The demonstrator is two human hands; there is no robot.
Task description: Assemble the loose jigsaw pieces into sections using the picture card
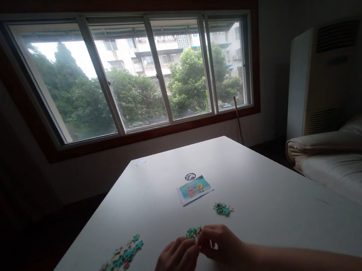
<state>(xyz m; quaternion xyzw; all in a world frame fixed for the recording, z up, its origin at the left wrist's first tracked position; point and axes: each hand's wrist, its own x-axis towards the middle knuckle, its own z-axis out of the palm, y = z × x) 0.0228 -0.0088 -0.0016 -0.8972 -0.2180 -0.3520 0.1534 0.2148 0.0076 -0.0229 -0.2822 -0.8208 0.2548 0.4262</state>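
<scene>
On a white table [270, 213] my left hand [173, 268] and my right hand [222, 244] meet near the front edge. Both are curled with fingertips pinched on a small joined cluster of jigsaw pieces [193, 233] that lies on the table just beyond them. Another small cluster of teal pieces [223, 208] lies a little to the right and farther away. Several loose pieces [115, 269] are spread to the left of my left hand. A printed reference picture [194, 189] lies flat toward the table's middle.
A small round dark object [190, 176] sits just behind the picture. A wide window [143, 74] fills the far wall. A bed with pale bedding [354, 157] stands to the right, with a tall white air-conditioning unit [326, 79] behind it.
</scene>
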